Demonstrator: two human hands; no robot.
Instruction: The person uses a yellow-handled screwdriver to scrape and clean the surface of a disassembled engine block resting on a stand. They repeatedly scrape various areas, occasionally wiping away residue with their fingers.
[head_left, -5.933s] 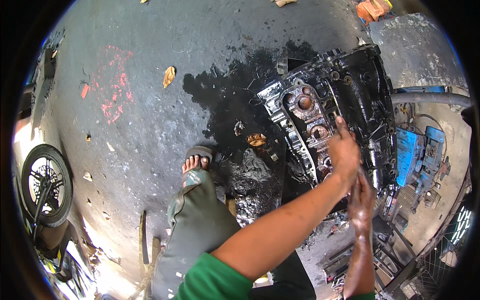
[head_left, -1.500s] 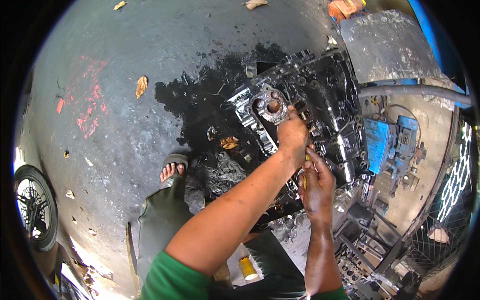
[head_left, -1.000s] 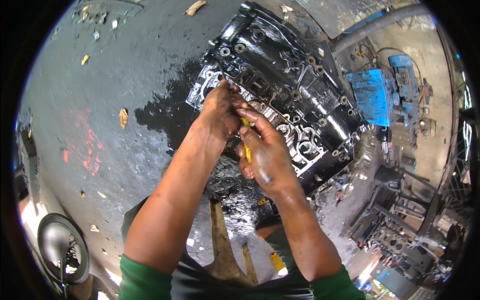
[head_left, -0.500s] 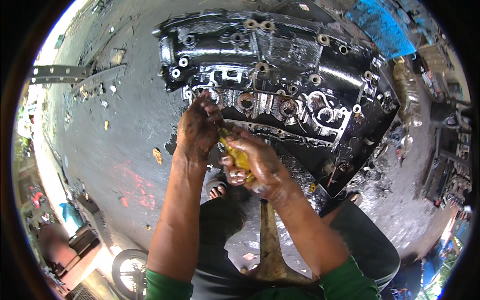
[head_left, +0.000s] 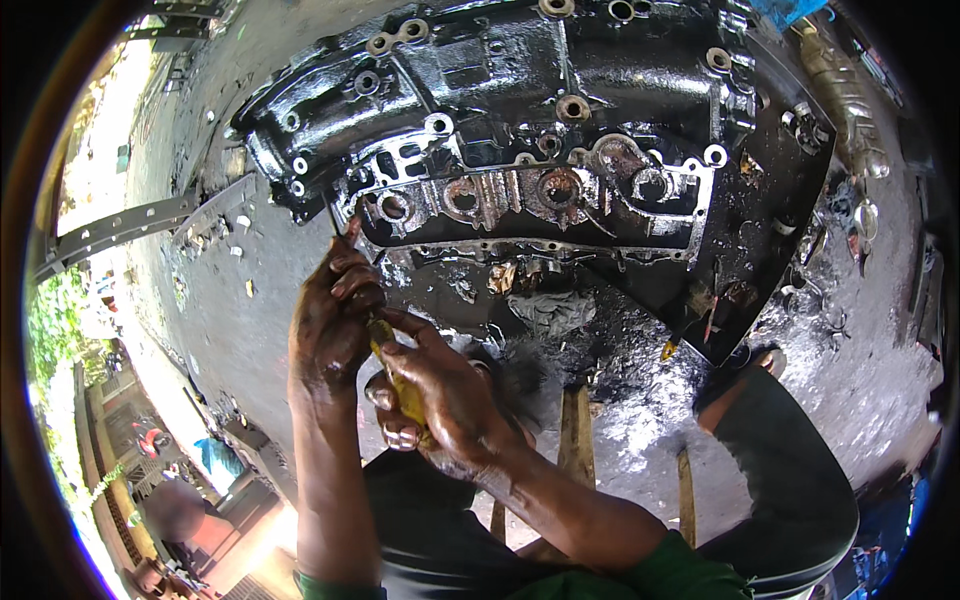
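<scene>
One yellow-handled tool [head_left: 403, 388] is shared between the left hand [head_left: 335, 318] and the right hand [head_left: 440, 395]. The right hand is closed about the handle, thumb and fingers wrapped round it. The left hand is curled on the thin shaft further up, its index finger reaching along toward the tip, which lies at the near left corner of a big metal engine block [head_left: 530, 120]; whether it touches the metal I cannot tell.

The engine block sits in front of the person, low down near the floor [head_left: 245, 330], with a dark sheet [head_left: 660, 290] showing beneath its right end. A crumpled grey rag [head_left: 555, 312] lies just beyond its near edge.

As for handling, the tool looks light and stiff, but both hands shine with dark grease, so the handle could well turn or slide in the palm. It is best held as here: the right hand full on the thick handle for push, the left hand steadying the shaft close to the tip. The engine block looks very heavy, rigid and slick with black oil; it should stay put under light pressure. To shift it, take hold under both ends, clear of the pale machined rim, which probably scratches easily.
</scene>
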